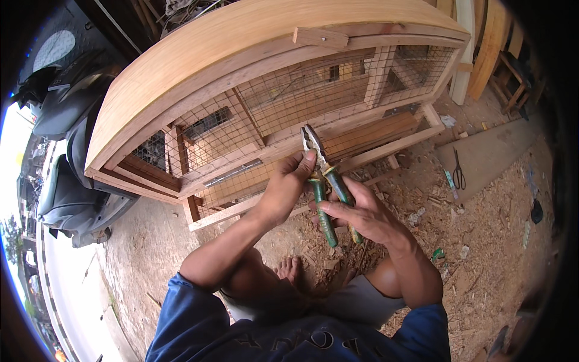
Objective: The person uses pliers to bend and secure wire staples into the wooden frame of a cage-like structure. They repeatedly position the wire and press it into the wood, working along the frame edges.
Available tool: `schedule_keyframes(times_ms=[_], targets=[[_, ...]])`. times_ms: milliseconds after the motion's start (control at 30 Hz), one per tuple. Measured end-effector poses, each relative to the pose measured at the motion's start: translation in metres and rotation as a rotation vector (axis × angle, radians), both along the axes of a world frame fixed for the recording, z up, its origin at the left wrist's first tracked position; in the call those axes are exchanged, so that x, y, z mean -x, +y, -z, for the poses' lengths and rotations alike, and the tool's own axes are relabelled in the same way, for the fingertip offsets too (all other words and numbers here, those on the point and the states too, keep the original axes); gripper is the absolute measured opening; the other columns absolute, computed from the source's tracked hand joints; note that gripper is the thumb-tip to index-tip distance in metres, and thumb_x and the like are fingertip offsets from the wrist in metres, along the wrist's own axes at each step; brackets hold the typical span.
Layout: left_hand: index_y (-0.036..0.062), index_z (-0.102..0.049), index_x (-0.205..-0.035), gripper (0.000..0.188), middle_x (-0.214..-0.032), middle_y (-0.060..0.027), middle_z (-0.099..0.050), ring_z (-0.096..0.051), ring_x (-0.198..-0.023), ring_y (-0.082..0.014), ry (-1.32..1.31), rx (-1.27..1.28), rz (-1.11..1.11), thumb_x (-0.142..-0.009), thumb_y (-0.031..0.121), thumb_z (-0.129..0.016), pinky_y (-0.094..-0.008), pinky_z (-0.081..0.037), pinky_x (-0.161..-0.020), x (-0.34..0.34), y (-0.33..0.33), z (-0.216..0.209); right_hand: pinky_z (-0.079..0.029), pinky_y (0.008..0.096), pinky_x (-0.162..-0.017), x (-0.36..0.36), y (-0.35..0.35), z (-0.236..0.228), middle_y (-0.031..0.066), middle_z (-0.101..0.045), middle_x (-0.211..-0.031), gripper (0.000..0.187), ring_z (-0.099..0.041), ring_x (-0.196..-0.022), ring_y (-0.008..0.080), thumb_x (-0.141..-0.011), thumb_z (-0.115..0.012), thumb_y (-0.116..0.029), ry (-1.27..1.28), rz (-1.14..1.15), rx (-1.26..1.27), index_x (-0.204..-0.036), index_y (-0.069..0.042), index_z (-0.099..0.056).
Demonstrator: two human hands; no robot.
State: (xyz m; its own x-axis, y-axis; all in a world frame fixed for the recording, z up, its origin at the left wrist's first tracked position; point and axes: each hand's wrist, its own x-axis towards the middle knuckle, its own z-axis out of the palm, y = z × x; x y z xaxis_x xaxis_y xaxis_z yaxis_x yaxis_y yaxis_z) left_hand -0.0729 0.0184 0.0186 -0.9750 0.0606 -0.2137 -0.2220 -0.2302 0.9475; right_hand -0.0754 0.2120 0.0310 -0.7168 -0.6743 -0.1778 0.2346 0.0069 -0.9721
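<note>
A pair of pliers (317, 158) with green handles is held between my two hands, its jaws pointing up and away from me. My left hand (288, 184) pinches the pliers near the pivot, the thumb lying against the metal head. Lower down, my right hand (362, 211) grips the green handles, with the thumb across them. Just beyond the pliers stands a wooden cage (199, 72) with a wire mesh front (295, 96). A small wooden block (320, 38) is fixed by a screw to its upper rail. A metal hinge (234, 172) runs along its lower rail.
Wood shavings (476, 265) litter the floor at the right. Scissors (458, 170) lie by a flat board (497, 151) there. A dark motorcycle (72, 163) stands left of the cage. Wooden planks (487, 51) lean at the back right. My bare foot (289, 269) rests below the cage.
</note>
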Motion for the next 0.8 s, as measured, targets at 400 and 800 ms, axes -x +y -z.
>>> schedule_keyframes(times_ms=[400, 800], targets=[[0.002, -0.061, -0.113, 0.034, -0.093, -0.0062, -0.065, -0.063, -0.079, -0.0153, -0.025, -0.213, -0.064, -0.109, 0.033, -0.049, -0.0301, -0.053, -0.072, 0.004, 0.008, -0.004, -0.061, 0.035, -0.075, 0.016, 0.001, -0.029, 0.0087, -0.062, -0.101, 0.036, -0.067, -0.086, 0.0183, -0.1, -0.064, -0.021, 0.251, -0.073, -0.389, -0.124, 0.002, -0.051], [0.0014, -0.052, -0.127, 0.035, -0.12, -0.0125, -0.06, -0.06, -0.111, -0.0254, -0.075, -0.506, 0.0, -0.112, 0.027, -0.033, -0.0456, -0.05, -0.103, 0.005, 0.015, -0.007, -0.049, 0.0474, -0.087, -0.005, -0.01, -0.025, 0.0216, -0.062, -0.107, 0.049, -0.063, -0.098, 0.0374, -0.097, -0.066, -0.03, 0.615, 0.168, -0.45, -0.132, -0.004, -0.044]])
